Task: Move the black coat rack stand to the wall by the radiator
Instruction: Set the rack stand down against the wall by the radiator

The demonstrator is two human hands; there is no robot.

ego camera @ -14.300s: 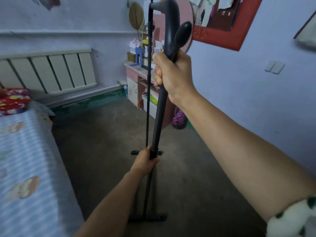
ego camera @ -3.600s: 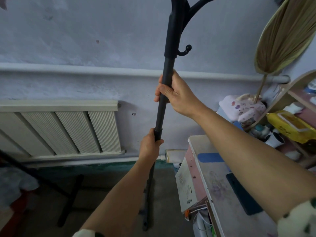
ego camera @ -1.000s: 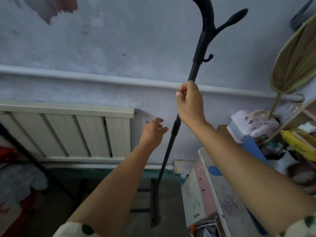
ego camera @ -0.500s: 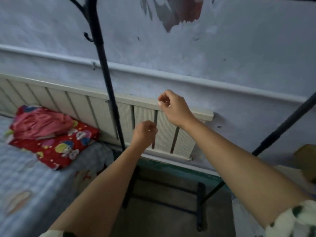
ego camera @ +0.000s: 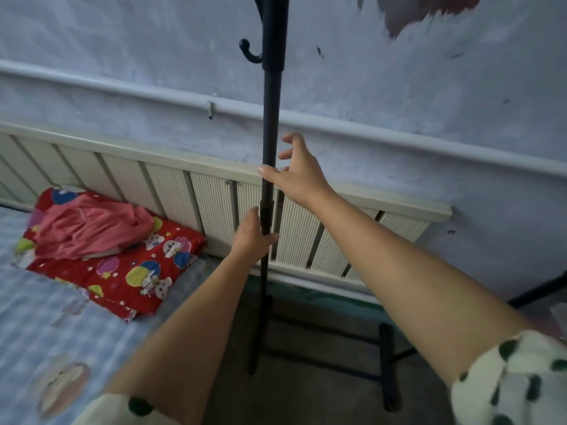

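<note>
Both hands, hanging free of everything half a second ago, are back on a pole now. Nearest us, the bed (ego camera: 46, 317) fills the lower left with a red pillow (ego camera: 132, 271) at its head. The left hand (ego camera: 253, 237) is wrapped round the rack (ego camera: 271, 142) at a joint in the pole, fingers clamped on it. Higher up, the right hand (ego camera: 302, 173) is only arriving: thumb touching the pole, fingers spread apart, nothing gripped yet. The rack stands upright on the floor between bed and radiator (ego camera: 214, 197), its foot (ego camera: 388, 366) just before the wall (ego camera: 399, 87). A second dark pole leans in at the far right.

Handling call: thin stiff metal tube, probably light but top-heavy and smooth, so it could tip or slide through a loose grip. Two hands spaced along the pole, as here, looks the best hold. No brands, labels or writing readable anywhere.
</note>
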